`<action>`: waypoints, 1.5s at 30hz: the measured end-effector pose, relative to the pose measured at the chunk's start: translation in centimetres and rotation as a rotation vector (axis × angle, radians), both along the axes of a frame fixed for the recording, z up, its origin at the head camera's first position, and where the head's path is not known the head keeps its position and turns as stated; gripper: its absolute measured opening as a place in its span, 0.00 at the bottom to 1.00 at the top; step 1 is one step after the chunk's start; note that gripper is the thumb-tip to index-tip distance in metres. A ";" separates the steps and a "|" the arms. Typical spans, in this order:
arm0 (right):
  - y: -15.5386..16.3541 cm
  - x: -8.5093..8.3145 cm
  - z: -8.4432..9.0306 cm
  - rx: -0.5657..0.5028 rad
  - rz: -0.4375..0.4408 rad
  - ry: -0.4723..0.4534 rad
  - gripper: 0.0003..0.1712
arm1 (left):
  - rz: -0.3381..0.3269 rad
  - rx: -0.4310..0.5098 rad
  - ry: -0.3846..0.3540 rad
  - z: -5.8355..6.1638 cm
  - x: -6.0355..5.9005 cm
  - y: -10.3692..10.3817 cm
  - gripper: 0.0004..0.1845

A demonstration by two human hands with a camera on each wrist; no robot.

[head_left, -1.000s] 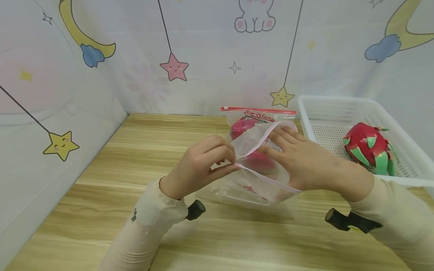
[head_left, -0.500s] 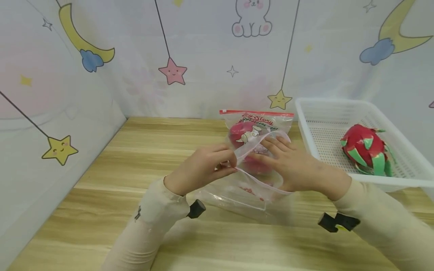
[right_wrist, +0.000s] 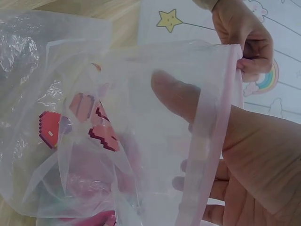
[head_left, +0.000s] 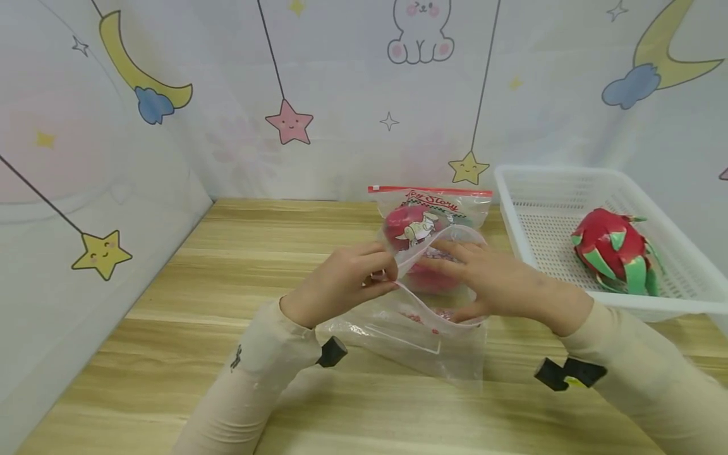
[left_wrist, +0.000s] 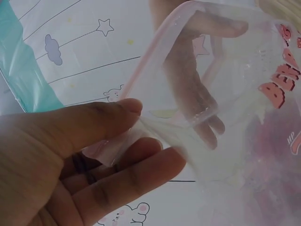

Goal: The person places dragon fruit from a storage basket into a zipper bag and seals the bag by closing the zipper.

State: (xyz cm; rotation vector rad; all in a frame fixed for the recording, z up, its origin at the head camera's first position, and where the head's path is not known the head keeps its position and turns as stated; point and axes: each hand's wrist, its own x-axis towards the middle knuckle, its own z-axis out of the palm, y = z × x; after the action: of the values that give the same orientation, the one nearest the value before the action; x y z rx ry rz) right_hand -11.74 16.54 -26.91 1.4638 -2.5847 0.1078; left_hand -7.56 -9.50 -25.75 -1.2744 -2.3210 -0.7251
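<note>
I see my left hand (head_left: 341, 281) pinching the rim of a clear zip bag (head_left: 418, 316) on the counter (head_left: 227, 265); my right hand (head_left: 495, 284) reaches inside, fingers (right_wrist: 176, 96) straight, holding nothing, beside a white basket (head_left: 569, 183).

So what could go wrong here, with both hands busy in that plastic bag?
The left hand pinches only a corner of the open bag's rim; that thin grip might slip and let the mouth fall shut around the right hand inside. The limp film could also snag the fingers. A sealed bag stands close behind and might get knocked over.
</note>
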 end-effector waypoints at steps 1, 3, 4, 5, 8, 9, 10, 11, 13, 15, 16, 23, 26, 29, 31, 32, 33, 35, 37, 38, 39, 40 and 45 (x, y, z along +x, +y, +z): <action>0.0 0.0 0.1 -0.012 -0.001 -0.020 0.49 | 0.001 0.003 -0.001 0.0 0.0 0.0 0.10; 0.1 0.1 0.2 -0.024 -0.012 -0.057 0.48 | 0.000 0.004 0.001 -0.1 0.0 0.1 0.10; 0.1 0.1 0.3 -0.027 -0.019 -0.074 0.47 | -0.001 0.004 0.003 -0.1 0.0 0.1 0.10; 0.2 0.2 0.4 -0.029 -0.026 -0.092 0.47 | -0.001 0.004 0.003 -0.1 0.0 0.1 0.10; 0.3 0.3 0.6 -0.026 -0.041 -0.116 0.46 | -0.005 0.003 0.007 -0.1 0.0 0.1 0.10; 0.3 0.3 0.6 -0.027 -0.042 -0.117 0.46 | -0.006 0.003 0.009 -0.2 0.0 0.1 0.10; 0.3 0.3 0.6 -0.026 -0.044 -0.116 0.46 | -0.008 0.003 0.009 -0.2 0.0 0.0 0.10; 0.4 0.3 0.7 -0.024 -0.046 -0.114 0.45 | -0.011 0.004 0.008 -0.2 0.0 0.0 0.10; 0.5 0.4 0.8 -0.021 -0.053 -0.119 0.45 | -0.018 0.006 0.006 -0.2 -0.1 0.0 0.10; 0.5 0.4 0.9 -0.017 -0.064 -0.125 0.45 | -0.027 0.012 0.000 -0.3 -0.1 0.0 0.10; 0.6 0.4 1.0 -0.015 -0.069 -0.129 0.45 | -0.029 0.014 -0.004 -0.3 -0.1 0.0 0.10; 1.0 0.4 2.0 -0.017 -0.053 -0.101 0.42 | -0.029 0.017 -0.024 -0.3 -0.1 -0.2 0.09; 1.3 0.4 2.4 -0.019 -0.041 -0.096 0.41 | -0.027 0.016 -0.022 -0.2 -0.2 -0.2 0.09; 1.5 0.4 2.8 -0.018 -0.053 -0.101 0.40 | -0.024 0.015 -0.014 -0.3 -0.2 -0.2 0.09; 1.7 0.5 3.1 -0.015 -0.067 -0.106 0.40 | -0.024 0.015 -0.011 -0.3 -0.2 -0.2 0.09; 1.8 0.5 3.3 -0.012 -0.076 -0.108 0.40 | -0.023 0.014 -0.011 -0.3 -0.2 -0.2 0.09; 1.9 0.5 3.4 -0.011 -0.085 -0.114 0.40 | -0.021 0.014 -0.011 -0.3 -0.3 -0.2 0.09; 2.0 0.5 3.7 -0.017 -0.090 -0.115 0.40 | -0.018 0.011 -0.010 -0.3 -0.3 -0.2 0.09; 2.2 0.5 3.9 -0.026 -0.095 -0.113 0.40 | -0.018 0.014 -0.012 -0.3 -0.3 -0.2 0.10; 2.3 0.4 4.0 -0.034 -0.096 -0.110 0.40 | -0.018 0.014 -0.013 -0.3 -0.3 -0.1 0.10; 2.4 0.4 4.0 -0.043 -0.099 -0.104 0.39 | -0.019 0.016 -0.012 -0.3 -0.3 -0.1 0.10; 2.6 0.3 4.1 -0.050 -0.102 -0.099 0.38 | -0.020 0.016 -0.012 -0.3 -0.3 -0.1 0.10; 3.1 0.1 4.3 -0.079 -0.129 -0.089 0.36 | -0.020 0.018 -0.016 -0.3 -0.4 0.0 0.09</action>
State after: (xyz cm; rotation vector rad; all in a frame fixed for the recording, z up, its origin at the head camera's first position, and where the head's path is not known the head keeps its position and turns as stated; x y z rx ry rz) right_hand -11.63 19.69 -22.66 1.2903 -2.7033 0.2612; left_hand -7.92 -9.52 -26.04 -1.2907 -2.3122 -0.7632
